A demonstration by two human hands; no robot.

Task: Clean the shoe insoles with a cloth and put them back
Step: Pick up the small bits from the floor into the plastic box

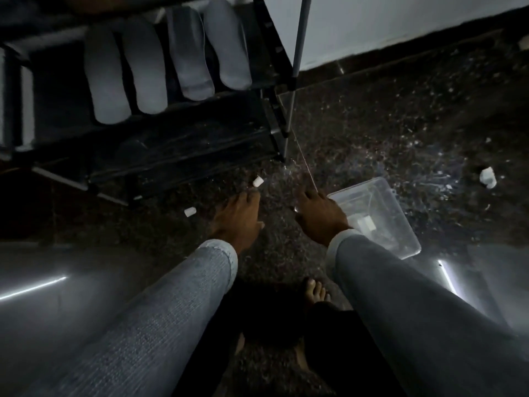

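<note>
Several pale insoles (146,70) lie side by side on a shelf of the black shoe rack (177,147) at the upper left. Both my arms, in grey sleeves, reach down to the dark speckled floor in front of the rack. My left hand (237,219) is stretched out with its fingers apart and holds nothing; its fingertips are just short of a small white piece (257,181). My right hand (317,216) is also extended and holds nothing, its side against a clear plastic box (400,224). The light is dim and no cloth is clearly visible.
A second small white piece (189,211) lies left of my left hand. A crumpled white scrap (488,177) sits on the floor at the far right. The box holds a white item (367,224). A thin metal rack leg (297,53) stands by the white wall. My bare foot (315,292) shows below.
</note>
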